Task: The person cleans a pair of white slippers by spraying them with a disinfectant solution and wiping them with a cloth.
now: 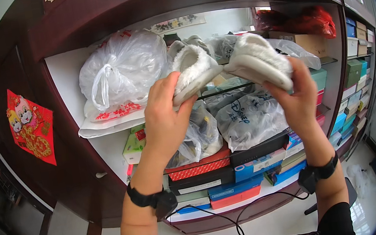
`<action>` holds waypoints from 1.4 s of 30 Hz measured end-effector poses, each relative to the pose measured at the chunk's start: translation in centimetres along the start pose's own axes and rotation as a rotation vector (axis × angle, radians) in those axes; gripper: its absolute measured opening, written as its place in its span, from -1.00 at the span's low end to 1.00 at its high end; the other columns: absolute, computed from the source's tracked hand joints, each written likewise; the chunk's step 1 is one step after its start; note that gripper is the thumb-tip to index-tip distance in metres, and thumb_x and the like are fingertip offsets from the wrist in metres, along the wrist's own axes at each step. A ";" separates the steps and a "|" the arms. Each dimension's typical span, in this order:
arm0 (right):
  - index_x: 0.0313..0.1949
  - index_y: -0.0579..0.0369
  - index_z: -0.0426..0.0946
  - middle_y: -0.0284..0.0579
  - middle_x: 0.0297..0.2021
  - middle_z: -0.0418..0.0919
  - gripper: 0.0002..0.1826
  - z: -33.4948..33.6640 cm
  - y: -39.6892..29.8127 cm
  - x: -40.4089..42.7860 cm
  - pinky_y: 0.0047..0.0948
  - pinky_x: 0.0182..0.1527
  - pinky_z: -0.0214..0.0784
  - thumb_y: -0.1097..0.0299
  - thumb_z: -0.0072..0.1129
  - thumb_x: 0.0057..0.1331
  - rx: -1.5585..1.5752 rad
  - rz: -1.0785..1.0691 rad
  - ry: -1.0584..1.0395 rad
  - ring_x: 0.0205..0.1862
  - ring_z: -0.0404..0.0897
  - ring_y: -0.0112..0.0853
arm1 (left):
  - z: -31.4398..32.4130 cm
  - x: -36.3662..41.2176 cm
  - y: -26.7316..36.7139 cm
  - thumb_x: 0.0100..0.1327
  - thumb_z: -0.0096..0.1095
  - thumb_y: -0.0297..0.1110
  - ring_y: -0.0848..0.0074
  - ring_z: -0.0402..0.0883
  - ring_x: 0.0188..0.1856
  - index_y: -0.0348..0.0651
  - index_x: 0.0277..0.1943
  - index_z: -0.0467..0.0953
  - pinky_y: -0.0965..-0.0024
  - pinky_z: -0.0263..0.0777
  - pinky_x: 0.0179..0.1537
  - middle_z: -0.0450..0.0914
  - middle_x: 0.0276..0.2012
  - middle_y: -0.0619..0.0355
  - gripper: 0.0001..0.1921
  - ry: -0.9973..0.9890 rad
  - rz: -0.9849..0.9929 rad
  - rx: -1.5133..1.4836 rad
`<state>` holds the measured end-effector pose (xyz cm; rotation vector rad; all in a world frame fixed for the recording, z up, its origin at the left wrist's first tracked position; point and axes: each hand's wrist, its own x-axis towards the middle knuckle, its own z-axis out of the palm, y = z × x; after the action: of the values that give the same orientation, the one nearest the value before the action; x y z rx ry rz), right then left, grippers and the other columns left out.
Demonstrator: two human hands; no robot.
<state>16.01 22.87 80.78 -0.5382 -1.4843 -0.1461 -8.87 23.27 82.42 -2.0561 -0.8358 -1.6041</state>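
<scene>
My left hand (pixel 169 114) grips the heel end of a white fleece-lined shoe (pixel 193 67), its pale sole tilted toward me. The matching white shoe (pixel 257 58) is in my right hand (pixel 295 90), fingers around its outer end and thumb at the sole. Both shoes are raised before the upper glass shelf (pixel 226 91) of a dark wood cabinet, their near ends almost meeting. Behind them stand grey shoes (pixel 195 41), partly hidden. A large knotted white plastic bag (pixel 122 69) fills the shelf to the left.
Below are filled plastic bags (pixel 252 119) on stacked shoe boxes (pixel 201 181). A red bag (pixel 312 22) lies at upper right above a cardboard box (pixel 302 42). More boxes (pixel 349 100) fill the right-hand shelves. Black cables (pixel 238 223) hang between my wrist straps. A red decoration (pixel 31 128) is on the left door.
</scene>
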 end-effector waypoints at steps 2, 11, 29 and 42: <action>0.00 0.18 0.40 -0.24 -0.22 0.49 -0.45 -1.0 -3.1 -0.2 -0.58 -0.15 0.35 0.55 0.39 -0.01 -0.036 0.012 0.026 -0.23 0.48 -0.56 | -1.9 -0.9 0.7 -0.03 0.36 -0.59 0.23 0.53 -0.12 -0.31 0.03 0.41 0.35 0.38 -0.10 0.53 -0.14 -0.03 -0.50 -0.015 0.007 -0.020; -0.17 0.33 0.46 -0.05 -0.30 0.50 -0.35 -1.5 -13.1 -4.5 -0.41 -0.18 0.35 0.33 0.50 -0.30 -0.237 0.002 -0.132 -0.28 0.50 -0.33 | -8.8 -5.8 -1.6 -0.04 0.41 -0.55 0.25 0.52 -0.12 -0.34 0.08 0.38 0.39 0.39 -0.07 0.50 -0.08 -0.04 -0.44 -0.153 -0.052 -0.544; -0.07 0.31 0.46 -0.07 -0.30 0.58 -0.49 7.7 -12.3 -24.3 -0.47 -0.15 0.40 0.29 0.41 0.05 0.472 0.932 -0.960 -0.22 0.55 -0.44 | -19.5 -27.4 0.4 0.15 0.35 -0.39 0.60 0.48 -0.12 -0.37 0.13 0.37 0.51 0.40 -0.08 0.54 -0.13 0.12 -0.49 -0.568 -1.020 -0.536; -0.19 0.22 0.48 -0.29 -0.39 0.53 -0.62 20.9 -22.5 -30.7 -0.55 -0.26 0.37 0.47 0.40 -0.02 0.873 0.836 -1.285 -0.36 0.46 -0.59 | -36.3 -35.3 9.0 0.10 0.37 -0.43 0.59 0.50 -0.16 -0.38 0.08 0.41 0.49 0.42 -0.12 0.54 -0.15 0.09 -0.52 -0.219 -1.363 -0.148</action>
<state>-15.34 5.06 56.63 -0.4675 -2.1256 1.7052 -34.91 -13.96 58.29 -1.7454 -2.6157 -1.9941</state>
